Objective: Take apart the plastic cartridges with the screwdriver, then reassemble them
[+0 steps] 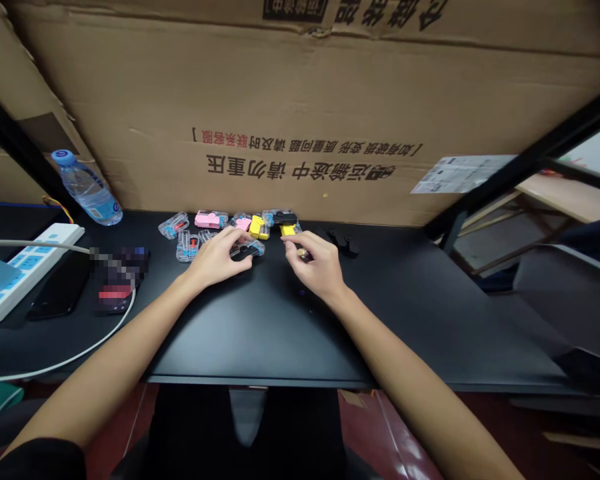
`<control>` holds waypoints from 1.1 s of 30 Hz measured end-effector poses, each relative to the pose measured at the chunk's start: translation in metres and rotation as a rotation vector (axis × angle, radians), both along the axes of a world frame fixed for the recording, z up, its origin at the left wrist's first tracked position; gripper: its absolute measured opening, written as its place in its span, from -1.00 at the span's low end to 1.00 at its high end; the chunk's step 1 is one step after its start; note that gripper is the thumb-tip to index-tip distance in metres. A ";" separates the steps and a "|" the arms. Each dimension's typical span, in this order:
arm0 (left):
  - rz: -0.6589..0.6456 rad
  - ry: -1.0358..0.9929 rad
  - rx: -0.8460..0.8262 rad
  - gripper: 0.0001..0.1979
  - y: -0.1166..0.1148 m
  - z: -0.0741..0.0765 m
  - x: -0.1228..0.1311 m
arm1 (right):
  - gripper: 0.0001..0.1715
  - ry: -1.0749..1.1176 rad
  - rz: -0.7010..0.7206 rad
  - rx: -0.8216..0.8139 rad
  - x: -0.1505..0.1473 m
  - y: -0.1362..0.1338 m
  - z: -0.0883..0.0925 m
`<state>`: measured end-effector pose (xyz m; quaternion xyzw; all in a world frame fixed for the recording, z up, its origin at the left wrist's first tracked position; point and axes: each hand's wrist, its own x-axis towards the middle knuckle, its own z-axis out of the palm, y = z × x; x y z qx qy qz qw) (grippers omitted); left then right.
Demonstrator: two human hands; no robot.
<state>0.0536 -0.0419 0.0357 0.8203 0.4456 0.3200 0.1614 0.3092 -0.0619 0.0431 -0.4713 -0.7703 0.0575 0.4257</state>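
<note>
My left hand (219,259) is closed around a small clear plastic piece with a black part (247,251), its thumb and fingers pressing on the sides. Close by on the right, my right hand (316,264) has its fingers curled in a pinch. A small yellowish bit shows between those fingers, too little to name. Behind the hands lie several small clear plastic pieces: one with a pink cover (211,219), one with a yellow cover (259,227), one with a black cover (284,218). Clear pieces with orange-red parts (187,246) rest left of my left hand.
Loose black parts (343,244) lie right of my right hand on the black table (280,333). A large cardboard box (300,87) walls off the back. At left are a water bottle (87,189), a white power strip (35,267), a black phone (63,290) and a white cable (115,330).
</note>
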 end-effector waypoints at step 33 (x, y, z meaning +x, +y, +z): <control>-0.238 -0.411 -0.040 -0.67 -0.011 -0.002 0.018 | -0.41 0.460 0.195 -0.416 -0.013 -0.003 -0.004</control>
